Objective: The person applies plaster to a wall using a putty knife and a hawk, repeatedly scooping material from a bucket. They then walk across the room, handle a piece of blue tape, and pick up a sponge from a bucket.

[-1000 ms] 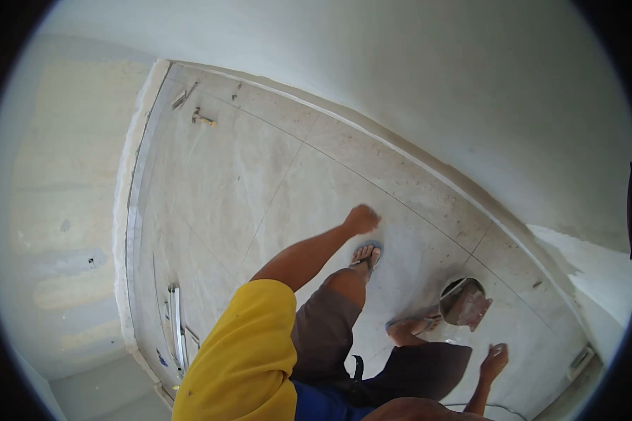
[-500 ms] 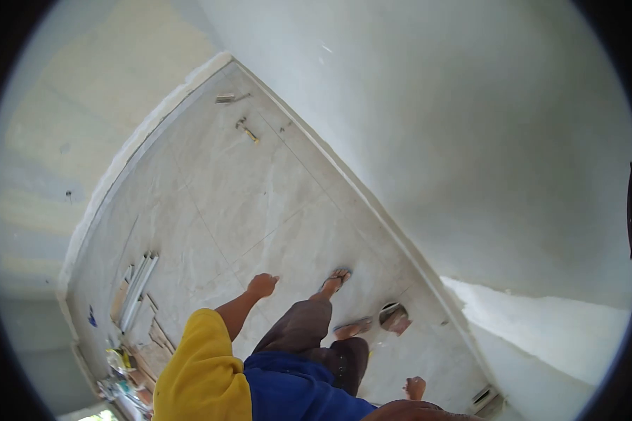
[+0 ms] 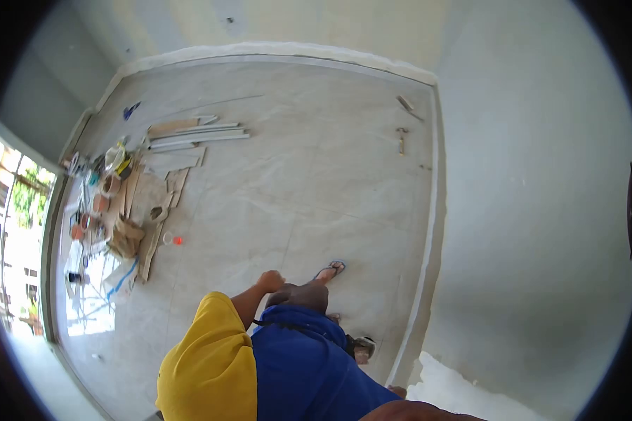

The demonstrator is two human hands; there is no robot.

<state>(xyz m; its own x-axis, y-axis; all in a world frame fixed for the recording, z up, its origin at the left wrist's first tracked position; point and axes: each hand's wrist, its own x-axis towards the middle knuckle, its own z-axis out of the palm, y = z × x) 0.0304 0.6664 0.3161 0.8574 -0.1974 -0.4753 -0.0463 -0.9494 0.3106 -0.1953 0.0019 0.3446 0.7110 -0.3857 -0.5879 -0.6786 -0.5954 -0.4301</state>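
My left hand (image 3: 271, 281) hangs in front of my body near my dark-clothed thigh, its fingers curled in a loose fist with nothing seen sticking out. Only a sliver of my right hand (image 3: 397, 391) shows at the lower edge, beyond my blue shirt (image 3: 309, 365), and its fingers are hidden. My foot in a flip-flop (image 3: 328, 271) is on the pale tiled floor (image 3: 260, 203). Behind it, partly covered by my leg, is a round, light-rimmed thing (image 3: 365, 345). Neither hand touches a tool.
A hammer (image 3: 401, 140) and a flat-bladed tool (image 3: 406, 105) lie by the right wall. Metal strips (image 3: 200, 135), cardboard pieces (image 3: 152, 245), a brown bag (image 3: 125, 237), several containers (image 3: 100, 203) and a cup with red in it (image 3: 172, 239) spread along the left, near a bright opening (image 3: 21, 224).
My view has swung left, so the hammer and corner now appear farther right and the left-side materials and bright opening show. My right hand has become mostly hidden.
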